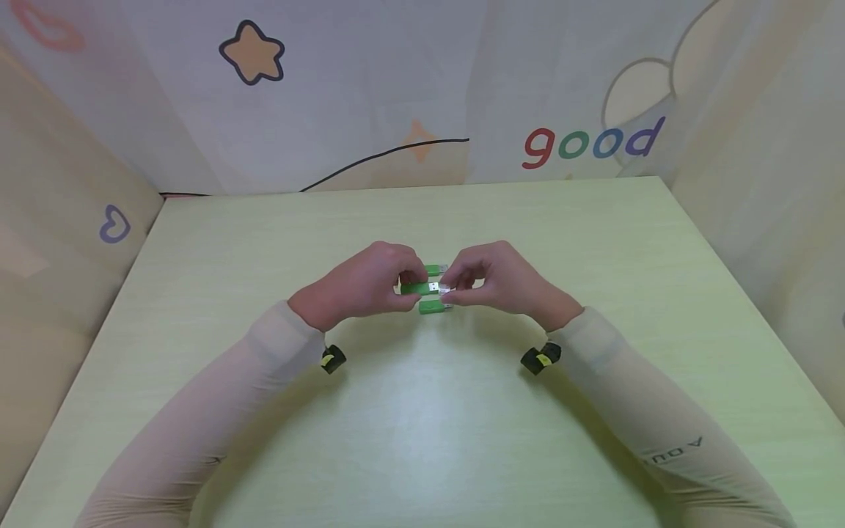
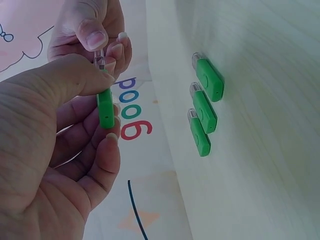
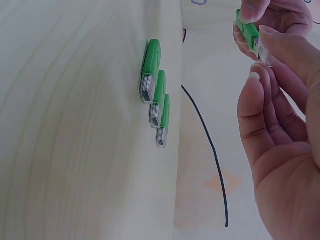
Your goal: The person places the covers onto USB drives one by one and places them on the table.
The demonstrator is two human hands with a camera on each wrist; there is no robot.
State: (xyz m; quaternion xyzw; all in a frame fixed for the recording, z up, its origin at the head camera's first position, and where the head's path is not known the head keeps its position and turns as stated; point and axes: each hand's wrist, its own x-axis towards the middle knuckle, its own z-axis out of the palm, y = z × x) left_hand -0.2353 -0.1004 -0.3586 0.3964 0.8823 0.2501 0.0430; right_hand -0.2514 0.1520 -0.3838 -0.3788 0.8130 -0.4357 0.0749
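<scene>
Table (image 1: 462, 425) pale green, three capped green drives (image 2: 205, 102) in a row on it. Left hand (image 1: 366, 282) pinching a fourth green drive (image 2: 105, 107) above them; right hand (image 1: 491, 279) nipping its clear cap (image 3: 265, 54). Probably light, rigid, slick; best gripped by flat sides.

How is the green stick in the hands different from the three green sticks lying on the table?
The held green stick is lifted off the table, pinched by the left hand; the three green sticks lie flat in a row, touched by nobody. The held one's clear cap is pinched by the right hand and is off or partly off its metal plug; the three on the table have clear caps fully on. All four share the same green body.
</scene>
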